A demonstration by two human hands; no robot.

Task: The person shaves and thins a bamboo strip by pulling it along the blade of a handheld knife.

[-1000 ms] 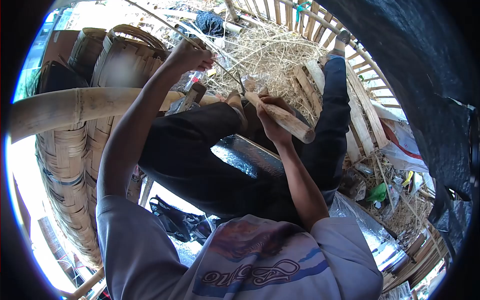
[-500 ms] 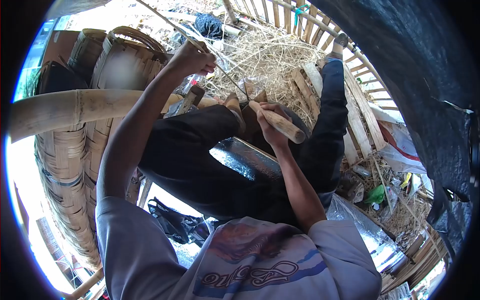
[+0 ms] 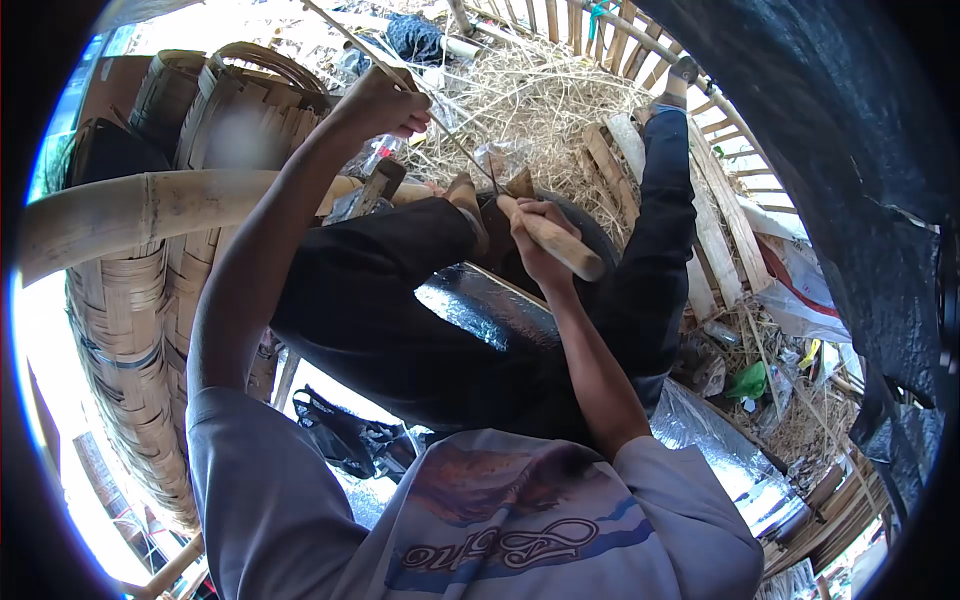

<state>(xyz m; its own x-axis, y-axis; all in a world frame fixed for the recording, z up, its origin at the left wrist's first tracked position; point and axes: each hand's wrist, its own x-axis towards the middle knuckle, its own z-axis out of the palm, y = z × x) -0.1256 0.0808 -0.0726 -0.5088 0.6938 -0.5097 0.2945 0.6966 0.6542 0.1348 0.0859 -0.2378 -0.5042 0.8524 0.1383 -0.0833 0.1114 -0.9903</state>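
Note:
My left hand is closed around a long thin bamboo strip, which slants from the top edge down past my fingers. My right hand grips the thick pale wooden handle of a knife, its butt pointing down and right. Only a little of the dark, narrow blade shows beyond the handle, where the strip's lower end meets it. Whether the edge is cutting into the strip, I cannot tell. Below, dark-trousered legs are spread, with a shiny, foil-like surface between them.
A thick bamboo pole crosses at the left, near woven bamboo baskets. Straw and split bamboo pieces lie ahead. A slatted bamboo fence curves at upper right, beside a dark plastic sheet.
The view has shifted slightly. My left hand appears a little higher and to the left, still holding the strip; the right hand keeps its grip on the knife, almost unmoved.

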